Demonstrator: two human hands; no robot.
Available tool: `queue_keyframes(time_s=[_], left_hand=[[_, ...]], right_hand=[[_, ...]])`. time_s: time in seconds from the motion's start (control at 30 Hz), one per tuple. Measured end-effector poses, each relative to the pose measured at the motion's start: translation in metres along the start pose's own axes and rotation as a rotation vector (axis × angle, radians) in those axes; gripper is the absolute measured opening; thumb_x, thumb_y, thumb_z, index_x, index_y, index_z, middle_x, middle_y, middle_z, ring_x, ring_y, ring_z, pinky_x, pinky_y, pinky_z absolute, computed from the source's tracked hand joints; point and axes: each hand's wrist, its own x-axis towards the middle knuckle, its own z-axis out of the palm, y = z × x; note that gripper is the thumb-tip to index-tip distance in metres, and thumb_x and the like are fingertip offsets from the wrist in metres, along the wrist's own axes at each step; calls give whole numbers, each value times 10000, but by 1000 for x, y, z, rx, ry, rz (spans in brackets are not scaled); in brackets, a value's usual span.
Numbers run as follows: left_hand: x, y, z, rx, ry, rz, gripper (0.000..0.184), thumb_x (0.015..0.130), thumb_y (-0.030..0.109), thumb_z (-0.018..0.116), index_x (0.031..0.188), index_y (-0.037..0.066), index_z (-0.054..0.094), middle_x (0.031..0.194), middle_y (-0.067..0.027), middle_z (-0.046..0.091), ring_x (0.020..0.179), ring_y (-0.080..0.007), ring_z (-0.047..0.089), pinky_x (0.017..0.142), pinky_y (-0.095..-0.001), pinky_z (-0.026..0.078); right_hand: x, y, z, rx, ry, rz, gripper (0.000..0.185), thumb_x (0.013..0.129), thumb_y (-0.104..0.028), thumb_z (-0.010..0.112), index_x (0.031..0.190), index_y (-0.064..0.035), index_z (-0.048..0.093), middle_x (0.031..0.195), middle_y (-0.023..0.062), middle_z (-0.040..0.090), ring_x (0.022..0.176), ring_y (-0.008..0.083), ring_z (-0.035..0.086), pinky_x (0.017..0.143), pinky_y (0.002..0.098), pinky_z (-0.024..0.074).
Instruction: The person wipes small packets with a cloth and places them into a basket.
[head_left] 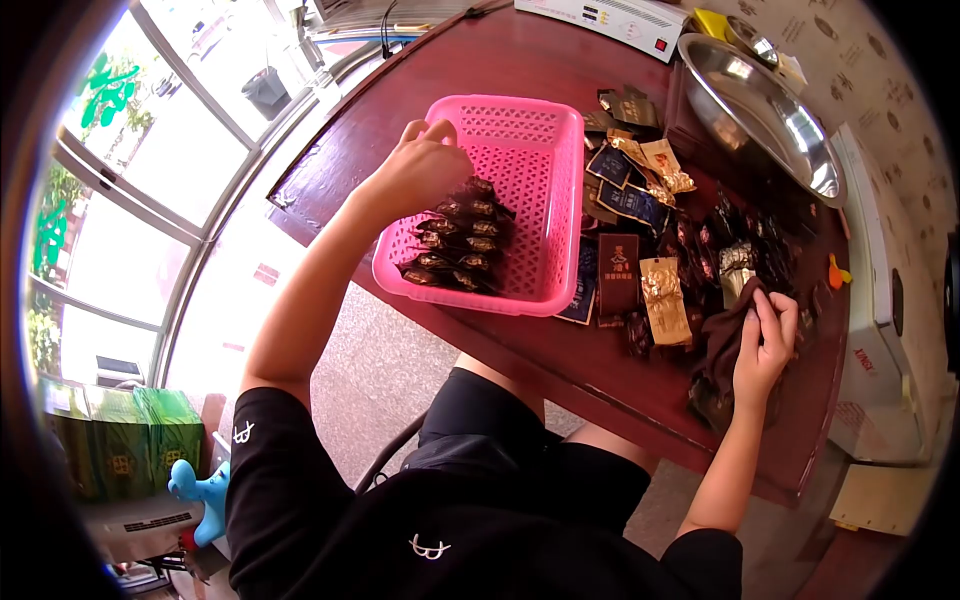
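Observation:
A pink plastic basket (565,200) sits on the table, with rows of small dark foil packets (455,245) inside its near left part. Over the basket's left side is my left hand (425,165), its fingers curled closed; anything in them is hidden. My right hand (765,345) pinches a dark brown cloth (728,335) at the right of the table. Beside that hand lie a silver packet (738,262) and a heap of dark wrapped packets (765,235). A gold packet (665,300) and a brown box (618,272) rest between the cloth and the basket.
Gold and navy sachets (635,200) lie right of the basket. A large steel bowl (765,110) and a white device with a red switch (610,22) stand at the back. A white appliance (870,350) borders the table's right side; glass doors (150,200) are left.

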Motion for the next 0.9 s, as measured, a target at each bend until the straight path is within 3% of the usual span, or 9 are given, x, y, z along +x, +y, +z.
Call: queue_keyframes(time_s=[0.13,0.23,0.3,0.33,0.4,0.43,0.57,0.63,0.9], left_hand=[[0,4,-6,-69,-141,-66,88,886,160,624,892,114,698,957,-22,677,1151,-212,525,1043,-433,316],[2,-12,9,-118,-140,14,139,919,196,593,907,76,664,953,-82,667,1092,-273,563,981,-440,377],[6,-25,15,-470,-347,-2,256,985,290,520,1051,61,612,952,-152,654,1011,-355,593,912,-467,423],[8,-19,13,-468,-345,0,256,985,290,520,1051,61,612,952,-152,654,1011,-355,593,912,-467,423],[14,4,4,-410,-411,-197,367,1028,375,429,1184,60,532,956,-215,636,959,-409,603,880,-489,440],[18,12,-2,-381,-493,-230,421,1045,421,376,1300,99,468,980,-225,637,1008,-394,603,899,-479,443],[16,17,-2,-386,-428,-214,407,1041,410,385,1296,118,506,1032,-195,651,1028,-374,609,956,-463,433],[12,8,4,-118,-213,153,382,1039,386,389,1289,138,538,1074,-155,669,1037,-355,620,1021,-455,402],[12,12,-3,-331,-363,-91,350,1036,342,407,1251,132,586,1148,-125,671,1125,-315,597,1058,-442,376]], right_hand=[[0,1,2,5,1,-10,227,875,28,599,1090,36,674,1012,102,561,914,237,549,816,337,440],[0,2,1,-8,4,-15,222,879,23,600,1087,32,676,1007,99,565,914,236,550,818,338,437],[0,1,1,2,8,-16,221,878,20,604,1087,27,678,1009,97,566,912,236,550,821,338,435],[0,1,1,1,12,-17,221,878,20,604,1087,27,678,1009,97,566,912,236,550,821,338,435],[0,1,0,-4,8,-13,222,877,21,606,1087,28,677,1007,97,564,915,235,552,821,334,437],[0,2,0,-6,8,-12,222,877,21,606,1087,28,677,1007,97,564,915,235,552,821,334,437],[1,5,-2,15,44,-4,227,877,30,598,1090,27,676,999,97,560,916,233,556,820,330,446],[2,7,-3,15,62,-1,227,878,34,595,1090,28,675,995,97,558,912,232,558,818,329,450],[5,4,-7,43,61,-7,218,882,37,590,1086,37,667,989,98,560,904,226,565,814,318,460]])
